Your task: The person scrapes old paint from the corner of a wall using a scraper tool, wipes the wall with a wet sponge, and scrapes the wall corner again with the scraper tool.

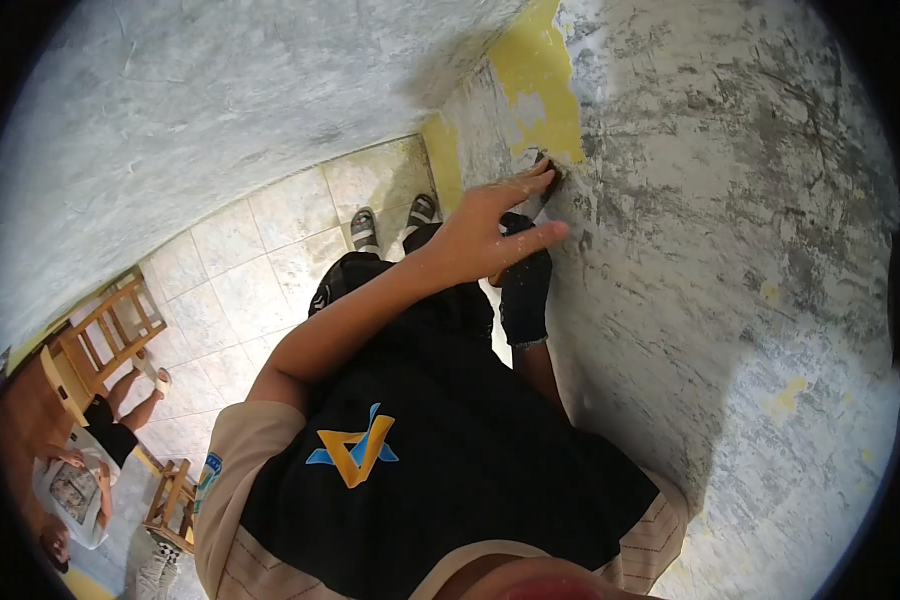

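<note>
My left hand (480,235) reaches across to the wall (710,230), fingers stretched out and thumb held apart. Its fingertips lie on a narrow dark flat tool (551,184) against the wall, which looks like a scraper. My right hand is hidden behind the left one; only its forearm, in a dark cover with a frayed edge (526,300), shows beside the wall. Whether the right fingers grip the tool cannot be seen. Just above the tool, a patch of yellow paint (540,75) with ragged edges borders bare grey, scraped plaster.
Another grey wall (220,100) meets this one in a corner close to my sandalled feet (365,229). Pale floor tiles (210,285) run off to the left. There, a person (80,485) sits near a wooden chair (120,325) and another piece of wooden furniture (173,505).
</note>
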